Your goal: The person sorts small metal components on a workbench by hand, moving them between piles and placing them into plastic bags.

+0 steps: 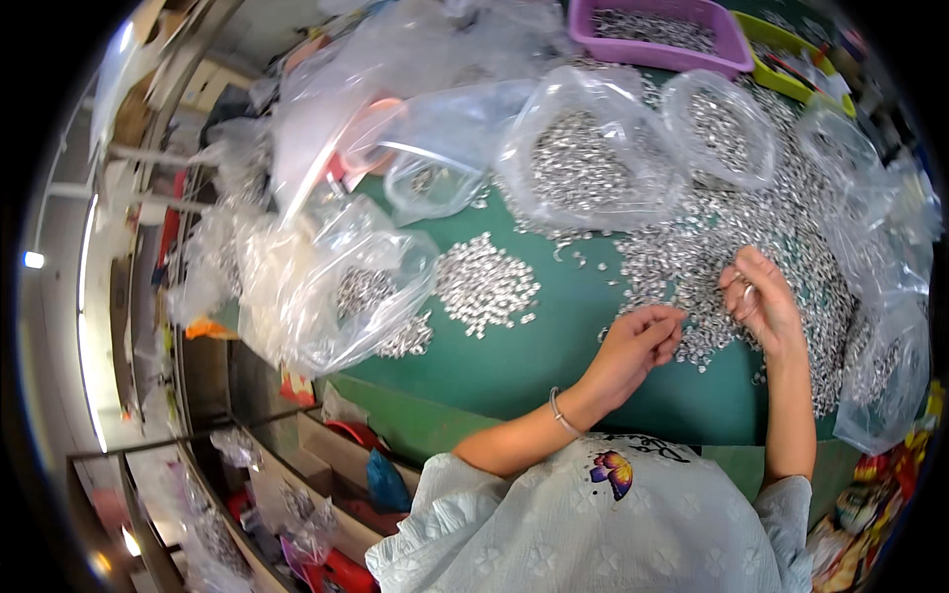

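My left hand [641,348] is over the near edge of a big spread of small silver metal pieces [732,237], thumb and fingers pinched together. To its right, my right hand [763,298] is raised over the same spread with its fingers curled in. A ring-like silver glint shows at those fingers. Whatever either hand pinches is too small to make out. Farther left on the green tabletop [563,346] lies a separate pile of silver pieces [484,285]. Beyond my hands, an open clear plastic bag [593,163] holds many more.
A purple bin [736,49] and a yellow-green tray [776,79] stand at the back. Clear bags [331,282] with metal pieces crowd the left, and others [885,376] line the right edge. Open drawers [326,460] with bags are at lower left.
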`<action>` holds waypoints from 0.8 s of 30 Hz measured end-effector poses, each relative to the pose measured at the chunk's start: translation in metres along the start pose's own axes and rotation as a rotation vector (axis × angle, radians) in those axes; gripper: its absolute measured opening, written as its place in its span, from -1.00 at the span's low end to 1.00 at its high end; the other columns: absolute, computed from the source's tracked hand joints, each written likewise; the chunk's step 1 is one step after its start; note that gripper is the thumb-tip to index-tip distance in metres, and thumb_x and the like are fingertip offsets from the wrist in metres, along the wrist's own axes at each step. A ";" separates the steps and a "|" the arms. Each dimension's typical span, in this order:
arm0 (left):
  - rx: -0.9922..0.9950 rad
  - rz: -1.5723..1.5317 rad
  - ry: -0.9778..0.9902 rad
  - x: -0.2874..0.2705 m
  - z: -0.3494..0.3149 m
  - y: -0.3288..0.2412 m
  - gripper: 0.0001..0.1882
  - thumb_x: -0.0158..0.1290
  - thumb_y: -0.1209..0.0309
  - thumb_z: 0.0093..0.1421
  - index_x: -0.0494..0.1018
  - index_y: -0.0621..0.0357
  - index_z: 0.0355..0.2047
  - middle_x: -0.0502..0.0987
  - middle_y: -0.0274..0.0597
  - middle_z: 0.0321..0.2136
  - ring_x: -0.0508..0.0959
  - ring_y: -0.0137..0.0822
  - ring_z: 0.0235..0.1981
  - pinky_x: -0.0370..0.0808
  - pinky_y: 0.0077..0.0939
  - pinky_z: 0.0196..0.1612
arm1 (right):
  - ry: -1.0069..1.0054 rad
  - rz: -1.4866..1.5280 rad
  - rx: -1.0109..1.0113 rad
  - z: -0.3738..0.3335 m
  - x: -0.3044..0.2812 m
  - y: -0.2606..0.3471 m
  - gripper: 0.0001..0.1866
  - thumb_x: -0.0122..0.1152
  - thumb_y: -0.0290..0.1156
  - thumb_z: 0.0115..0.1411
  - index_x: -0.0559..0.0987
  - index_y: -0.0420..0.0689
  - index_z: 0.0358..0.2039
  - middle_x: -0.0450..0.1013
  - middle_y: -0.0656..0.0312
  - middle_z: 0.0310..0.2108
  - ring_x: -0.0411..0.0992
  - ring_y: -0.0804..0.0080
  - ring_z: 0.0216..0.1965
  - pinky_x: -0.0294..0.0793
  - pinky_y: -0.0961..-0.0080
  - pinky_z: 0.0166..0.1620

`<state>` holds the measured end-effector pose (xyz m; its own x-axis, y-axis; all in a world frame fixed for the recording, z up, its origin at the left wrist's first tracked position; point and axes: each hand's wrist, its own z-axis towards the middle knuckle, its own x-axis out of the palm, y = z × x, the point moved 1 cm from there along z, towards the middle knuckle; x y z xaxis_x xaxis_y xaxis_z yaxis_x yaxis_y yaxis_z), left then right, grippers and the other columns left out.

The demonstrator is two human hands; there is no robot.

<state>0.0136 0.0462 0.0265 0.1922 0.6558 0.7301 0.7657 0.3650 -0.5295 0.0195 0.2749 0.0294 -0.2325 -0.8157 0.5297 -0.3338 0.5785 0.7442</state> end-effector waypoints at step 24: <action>0.344 -0.603 0.085 -0.087 -0.130 -0.029 -0.37 -0.36 0.11 0.41 0.07 0.49 0.23 0.11 0.19 0.26 0.12 -0.04 0.31 0.05 -0.14 0.36 | 0.509 -0.899 -0.105 0.003 0.226 -0.065 -0.75 0.15 -0.42 0.22 0.54 -0.23 -0.11 0.50 0.26 -0.30 0.41 0.61 -0.25 0.44 0.55 -0.21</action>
<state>0.0545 -0.1077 0.0346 -0.1477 0.2241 0.9633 0.5189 0.8467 -0.1175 -0.0140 0.0533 0.1000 0.4843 -0.8625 -0.1470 -0.1065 -0.2249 0.9686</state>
